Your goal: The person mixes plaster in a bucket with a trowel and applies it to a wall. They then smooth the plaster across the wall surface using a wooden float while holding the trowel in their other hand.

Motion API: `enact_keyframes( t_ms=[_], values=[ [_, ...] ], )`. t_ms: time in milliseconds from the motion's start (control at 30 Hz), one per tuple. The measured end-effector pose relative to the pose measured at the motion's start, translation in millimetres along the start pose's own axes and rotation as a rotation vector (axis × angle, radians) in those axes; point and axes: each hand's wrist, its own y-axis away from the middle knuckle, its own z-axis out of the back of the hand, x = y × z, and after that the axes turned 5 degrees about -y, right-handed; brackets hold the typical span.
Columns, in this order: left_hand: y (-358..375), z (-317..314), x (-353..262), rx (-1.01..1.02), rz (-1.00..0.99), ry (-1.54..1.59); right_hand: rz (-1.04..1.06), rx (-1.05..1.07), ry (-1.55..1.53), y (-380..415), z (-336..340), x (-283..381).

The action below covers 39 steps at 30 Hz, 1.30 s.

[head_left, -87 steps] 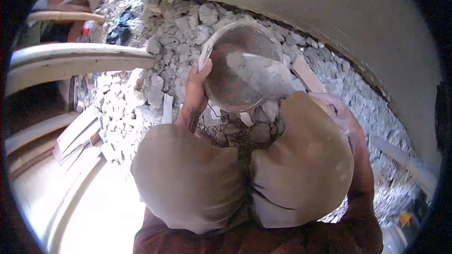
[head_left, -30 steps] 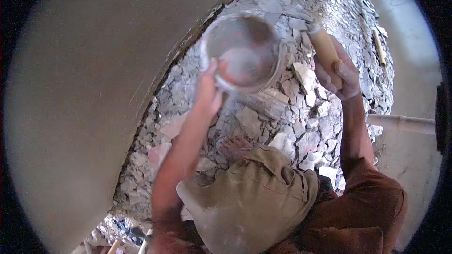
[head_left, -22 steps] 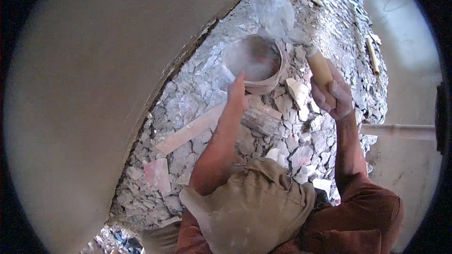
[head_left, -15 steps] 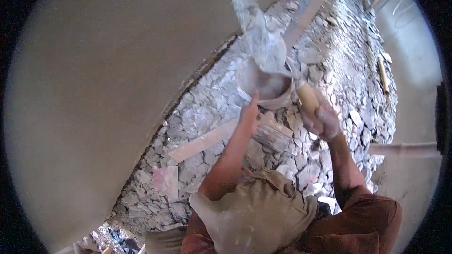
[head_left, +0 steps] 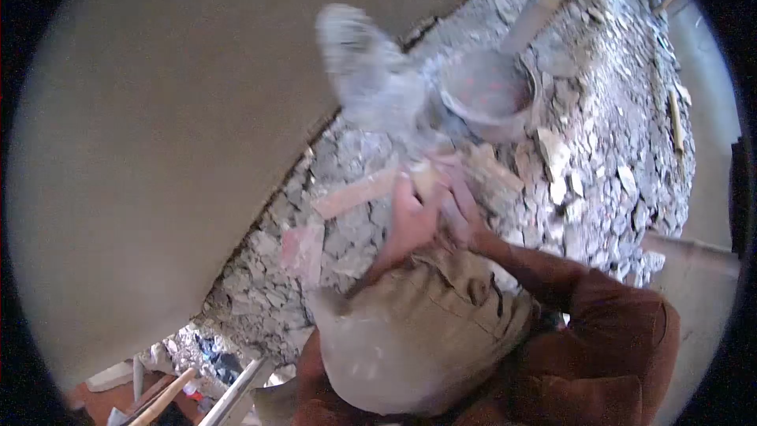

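A trowel [head_left: 374,87] with a pale wet lump of plaster or mortar on its blade stretches up and left from my hands, smeared by motion. Its light wooden handle [head_left: 426,182] sits between both hands. My left hand [head_left: 412,217] is closed around the left side of the handle, thumb showing. From the right, my right hand [head_left: 461,209] wraps the same handle, its fingers partly blurred. Just beyond my hands stands a round bucket [head_left: 493,95] with greyish material inside; neither hand touches it.
A smooth plastered wall [head_left: 173,134] rises along the left. Broken rubble [head_left: 623,142] covers the ground, with a flat wooden board [head_left: 359,192] and a reddish tile piece [head_left: 303,252] on it. A long plank [head_left: 548,4] slants behind the bucket. Boards [head_left: 162,402] lie lower left.
The trowel has swung left, away from over the bucket toward the wall. My left hand has left the bucket's rim and joined my right hand on the handle, closer to my body.
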Motion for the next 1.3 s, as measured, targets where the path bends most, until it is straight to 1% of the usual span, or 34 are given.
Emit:
enact_keyframes(
  t_ms=[67, 100, 133, 200, 267, 333, 367, 400, 433, 467, 500, 533, 600, 633, 700, 733, 767, 800, 833, 867, 900, 933, 967, 1000, 1033, 1067, 1100, 1133, 1167, 1200, 1233, 1267, 1300],
  values=[
    [-6.5, 17.9, 13.2, -0.040, -0.104, 0.168, -0.105, 0.253, -0.290, 0.4, 4.4, -7.9],
    [3.7, 25.5, 11.5, -0.075, -0.045, 0.268, -0.131, 0.303, -0.329, 1.2, 14.2, -8.7],
    [8.7, 36.1, -8.9, -0.113, 0.007, 0.366, -0.147, 0.352, -0.367, -2.0, 24.5, -9.2],
    [17.9, 66.0, -25.2, -0.075, -0.036, 0.394, -0.301, 0.155, -0.063, 20.2, 48.2, -68.1],
    [33.2, 104.4, -31.3, -0.100, -0.049, -0.019, -0.254, 0.043, 0.490, 28.4, 81.2, -114.6],
    [45.7, 131.8, -35.0, -0.116, -0.054, 0.009, -0.378, 0.215, 0.821, 26.2, 112.9, -117.7],
    [50.7, 149.2, -38.9, -0.079, -0.062, -0.056, -0.378, 0.224, 0.827, 32.0, 120.7, -134.1],
    [57.4, 164.4, -43.2, -0.044, -0.071, -0.119, -0.235, 0.161, 0.942, 45.3, 123.6, -161.0],
    [68.0, 175.5, -48.4, -0.049, -0.066, -0.110, -0.087, 0.096, 1.049, 55.3, 124.9, -177.5],
    [81.6, 185.3, -53.1, -0.073, -0.018, -0.138, -0.080, 0.109, 1.051, 57.4, 125.4, -181.1],
    [96.7, 194.0, -53.2, -0.103, 0.033, -0.167, -0.123, 0.119, 1.044, 58.9, 123.3, -183.3],
    [112.0, 203.8, -49.9, -0.123, 0.041, -0.164, -0.162, 0.128, 1.033, 60.0, 118.9, -185.3],
    [147.1, 222.4, -45.9, -0.115, 0.002, -0.261, -0.156, 0.179, 1.030, 57.6, 122.6, -189.2],
    [168.0, 227.6, -42.1, -0.172, 0.009, -0.267, -0.158, 0.219, 1.034, 49.3, 126.9, -194.9],
    [214.5, 239.4, -23.4, -0.255, 0.304, -0.129, -0.614, 0.405, 0.881, 30.9, 145.5, -225.9],
    [240.2, 245.8, 10.4, -0.308, 0.260, -0.165, -0.357, 0.139, 0.590, 48.6, 160.4, -269.0],
    [266.5, 252.5, 36.8, -0.361, 0.219, -0.199, -0.188, 0.143, 0.687, 43.6, 165.5, -250.2],
    [277.5, 241.2, 29.3, -0.525, 0.347, -0.369, -0.262, 0.230, 0.607, 30.1, 160.5, -215.3],
    [299.4, 246.5, 79.0, -0.590, 0.162, -0.419, 0.019, 0.381, 1.158, 20.5, 156.4, -211.2],
    [303.9, 235.7, 70.5, -0.637, 0.176, -0.245, 0.166, 0.174, 0.955, 18.4, 150.6, -181.1],
    [303.8, 219.0, 61.3, -0.678, 0.189, -0.062, 0.083, 0.295, 0.931, 18.5, 170.7, -206.1],
    [308.7, 211.2, 68.8, -0.730, 0.196, -0.043, -0.228, 0.411, 0.856, 8.9, 169.2, -205.3],
    [312.2, 202.2, 81.0, -0.850, 0.133, -0.044, -0.272, 0.464, 0.526, 8.6, 185.3, -233.8],
    [317.5, 196.8, 89.0, -0.968, 0.069, -0.048, -0.235, 0.552, 0.999, 25.2, 214.3, -347.8],
    [324.5, 195.6, 92.1, -1.012, 0.069, -0.029, 0.084, 0.602, 0.990, 19.0, 219.1, -331.8],
    [331.7, 197.0, 94.6, -0.933, 0.014, 0.121, -0.243, 0.660, 0.870, 7.2, 216.4, -330.1],
    [337.5, 199.4, 97.0, -0.847, -0.055, 0.256, -0.197, 0.673, 0.870, 3.2, 219.1, -338.0],
    [343.6, 196.9, 97.1, -0.919, -0.056, 0.256, -0.467, 0.564, 0.170, 7.4, 223.2, -350.5],
    [349.6, 196.6, 103.6, -0.946, -0.069, 0.250, -0.713, 0.418, -0.536, 14.4, 226.0, -368.1],
    [354.7, 195.1, 110.4, -1.045, -0.040, 0.228, -0.760, 0.367, -0.652, 12.1, 225.7, -379.3],
    [358.4, 193.5, 115.5, -1.138, -0.009, 0.212, -0.759, 0.355, -0.647, 9.8, 237.9, -394.4],
    [361.4, 191.7, 117.6, -1.152, -0.016, 0.220, -0.760, 0.348, -0.649, 7.5, 244.4, -406.3],
    [365.2, 189.9, 118.6, -1.171, -0.007, 0.254, -0.758, 0.375, -0.684, 4.4, 241.8, -400.6]
  ],
)
